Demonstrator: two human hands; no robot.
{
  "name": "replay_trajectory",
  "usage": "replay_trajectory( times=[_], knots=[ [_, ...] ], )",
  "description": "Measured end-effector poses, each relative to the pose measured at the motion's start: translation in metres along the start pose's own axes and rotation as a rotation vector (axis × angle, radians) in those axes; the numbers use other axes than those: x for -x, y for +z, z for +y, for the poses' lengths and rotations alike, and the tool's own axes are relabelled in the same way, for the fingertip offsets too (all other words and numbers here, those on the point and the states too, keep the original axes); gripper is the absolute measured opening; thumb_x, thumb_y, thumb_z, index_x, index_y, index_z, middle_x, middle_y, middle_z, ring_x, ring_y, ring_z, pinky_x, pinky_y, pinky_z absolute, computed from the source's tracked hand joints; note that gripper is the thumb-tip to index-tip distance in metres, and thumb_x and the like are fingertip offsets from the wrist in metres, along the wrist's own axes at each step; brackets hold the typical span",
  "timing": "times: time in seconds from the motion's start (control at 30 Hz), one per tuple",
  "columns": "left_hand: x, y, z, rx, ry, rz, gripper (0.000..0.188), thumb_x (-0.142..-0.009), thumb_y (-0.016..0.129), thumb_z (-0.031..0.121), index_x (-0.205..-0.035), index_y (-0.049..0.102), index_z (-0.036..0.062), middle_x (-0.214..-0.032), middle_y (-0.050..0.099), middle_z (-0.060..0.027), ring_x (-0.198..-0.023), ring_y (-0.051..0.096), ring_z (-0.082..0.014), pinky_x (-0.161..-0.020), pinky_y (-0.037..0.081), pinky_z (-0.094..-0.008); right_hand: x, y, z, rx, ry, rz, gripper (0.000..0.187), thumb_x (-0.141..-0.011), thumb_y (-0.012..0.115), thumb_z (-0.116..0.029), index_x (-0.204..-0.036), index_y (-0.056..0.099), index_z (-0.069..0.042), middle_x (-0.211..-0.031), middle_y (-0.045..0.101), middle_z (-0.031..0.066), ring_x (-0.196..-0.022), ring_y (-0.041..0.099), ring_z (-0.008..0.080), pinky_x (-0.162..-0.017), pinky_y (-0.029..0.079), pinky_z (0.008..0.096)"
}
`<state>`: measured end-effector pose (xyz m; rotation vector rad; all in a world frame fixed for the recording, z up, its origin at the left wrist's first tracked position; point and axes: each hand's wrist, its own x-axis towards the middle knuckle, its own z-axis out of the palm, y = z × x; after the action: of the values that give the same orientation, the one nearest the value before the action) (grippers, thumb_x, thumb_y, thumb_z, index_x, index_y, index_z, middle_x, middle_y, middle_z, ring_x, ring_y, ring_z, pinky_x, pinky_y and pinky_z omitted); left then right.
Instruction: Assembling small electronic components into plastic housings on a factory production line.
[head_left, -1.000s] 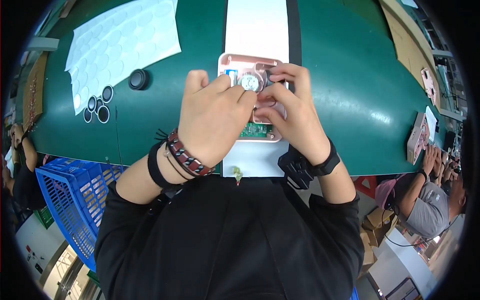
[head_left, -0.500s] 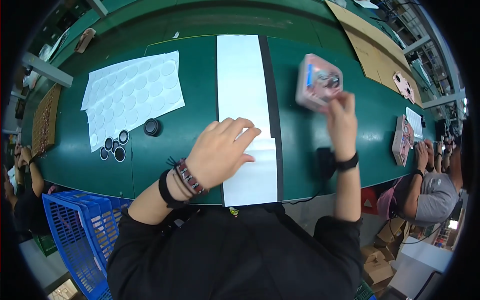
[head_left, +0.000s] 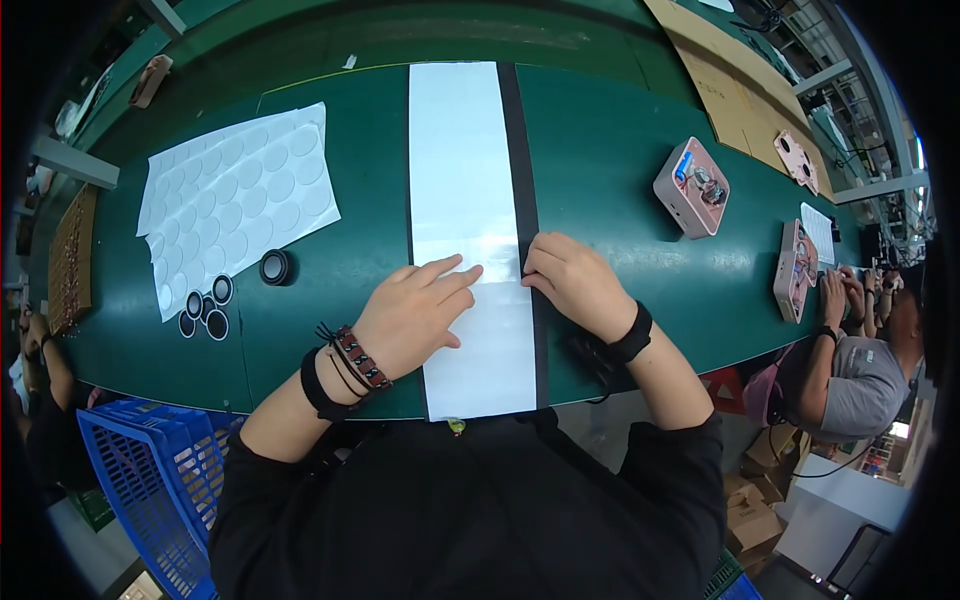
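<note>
A long white sheet (head_left: pixel 465 150) lies over a black strip (head_left: pixel 521 170) running down the middle of the green table. My left hand (head_left: pixel 415 315) rests on the sheet with its fingers spread. At the sheet's right edge, my right hand (head_left: pixel 578 285) has its fingers pinched together beside the black strip; what lies between the fingertips is hidden. To the upper right of that hand stands a pink square housing (head_left: pixel 693 195), apart from it, with a blue part and wiring inside.
Sheets of round white stickers (head_left: pixel 240 190) lie at left, beside several black-rimmed rings (head_left: pixel 216 323) and a stack of dark round parts (head_left: pixel 276 267). Another pink housing (head_left: pixel 793 275) stands near a co-worker (head_left: pixel 865 370) at right. A blue crate (head_left: pixel 150 470) is at lower left.
My right hand has let go of the pink housing, which now stands farther right, and has come back to the white sheet's edge. My left hand stays on the sheet.
</note>
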<state>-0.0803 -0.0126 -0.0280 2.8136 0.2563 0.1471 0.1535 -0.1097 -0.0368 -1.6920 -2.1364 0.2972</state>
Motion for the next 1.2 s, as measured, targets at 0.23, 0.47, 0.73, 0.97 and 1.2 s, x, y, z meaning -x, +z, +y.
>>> replay_trajectory(
  times=[0.23,0.47,0.73,0.97,1.2],
  knots=[
    [-0.002,0.0,-0.001,0.022,-0.028,-0.047,0.043,-0.069,0.078,0.025,-0.106,0.061,0.0105,-0.135,0.052,-0.001,-0.131,0.043,-0.0225,-0.098,0.04,-0.0366,-0.017,-0.006,0.011,0.059,-0.18,-0.025,0.018,-0.069,0.069,-0.004,-0.079,0.054,-0.002,-0.079,0.053,0.0095,-0.075,0.057,0.0287,-0.065,0.049,0.0373],
    [-0.008,-0.003,-0.003,0.646,-0.225,0.067,0.03,-0.082,0.07,0.019,-0.108,0.06,0.0082,-0.119,0.062,-0.0043,-0.111,0.058,-0.0234,-0.091,0.046,-0.0357,-0.015,-0.016,-0.031,-0.049,-0.169,0.402,0.022,-0.064,0.069,0.002,-0.081,0.056,-0.003,-0.086,0.059,0.0091,-0.078,0.061,0.0264,-0.065,0.051,0.0337],
    [-0.006,-0.027,0.013,0.852,-0.421,0.21,0.011,-0.088,0.062,0.014,-0.097,0.063,0.0076,-0.087,0.068,-0.0054,-0.084,0.066,-0.0221,-0.073,0.051,-0.032,-0.013,-0.011,-0.061,-0.09,-0.325,0.291,0.019,-0.069,0.07,-0.003,-0.085,0.061,-0.001,-0.093,0.061,0.0115,-0.083,0.063,0.025,-0.067,0.052,0.0336],
    [0.007,-0.021,0.019,0.396,-0.219,0.331,0.01,-0.088,0.063,0.017,-0.09,0.062,0.0077,-0.083,0.068,-0.0047,-0.08,0.064,-0.0251,-0.072,0.049,-0.0364,-0.016,0.0,-0.063,-0.205,-0.132,0.322,0.025,-0.064,0.076,0.001,-0.083,0.062,-0.005,-0.097,0.059,0.0096,-0.086,0.062,0.0256,-0.068,0.048,0.0341],
    [0.027,-0.039,-0.008,0.358,-0.478,0.454,0.029,-0.08,0.071,0.026,-0.101,0.061,0.0076,-0.093,0.066,-0.0053,-0.089,0.063,-0.0252,-0.079,0.049,-0.0364,-0.015,-0.005,-0.056,-0.215,-0.333,0.391,0.023,-0.067,0.074,0.004,-0.084,0.06,-0.004,-0.1,0.051,0.0111,-0.087,0.058,0.0257,-0.073,0.048,0.0339]
  ],
)
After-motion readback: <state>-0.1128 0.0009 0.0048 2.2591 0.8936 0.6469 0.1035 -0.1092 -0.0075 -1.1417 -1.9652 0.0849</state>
